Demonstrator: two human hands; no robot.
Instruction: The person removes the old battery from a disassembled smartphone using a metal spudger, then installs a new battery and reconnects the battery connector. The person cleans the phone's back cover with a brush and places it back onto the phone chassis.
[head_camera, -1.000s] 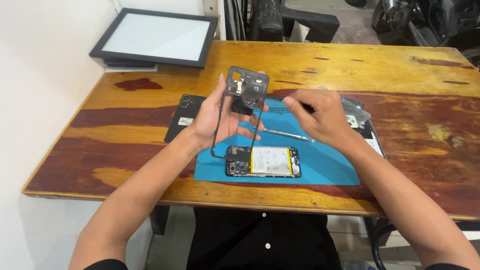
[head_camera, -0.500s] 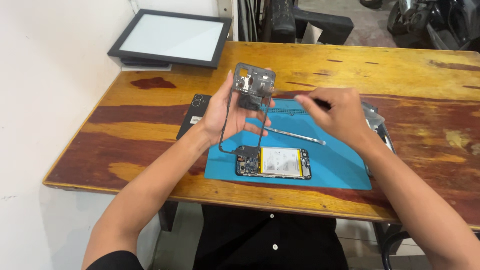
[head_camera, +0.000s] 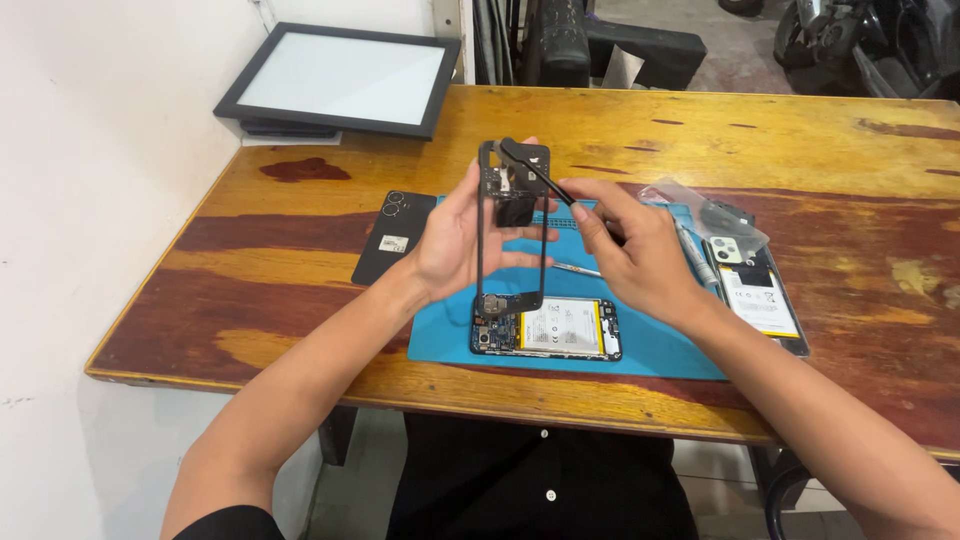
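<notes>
My left hand (head_camera: 455, 240) holds a black phone frame (head_camera: 512, 228) upright above the blue work mat (head_camera: 655, 345). My right hand (head_camera: 640, 250) grips a thin black pry tool (head_camera: 535, 172) whose tip rests at the frame's upper corner. Under the frame, an opened phone (head_camera: 547, 328) lies on the mat with its white battery and circuit board showing.
A black phone back cover (head_camera: 393, 238) lies left of the mat. A second opened phone (head_camera: 755, 295) and a clear plastic bag (head_camera: 705, 210) sit at the right. A dark-framed flat panel (head_camera: 338, 78) rests at the wooden table's (head_camera: 300, 310) far left corner. A thin metal tool (head_camera: 572, 268) lies on the mat.
The frame has turned more upright in my left hand. My right hand has moved left with the tool, and its tip now sits at the frame's top.
</notes>
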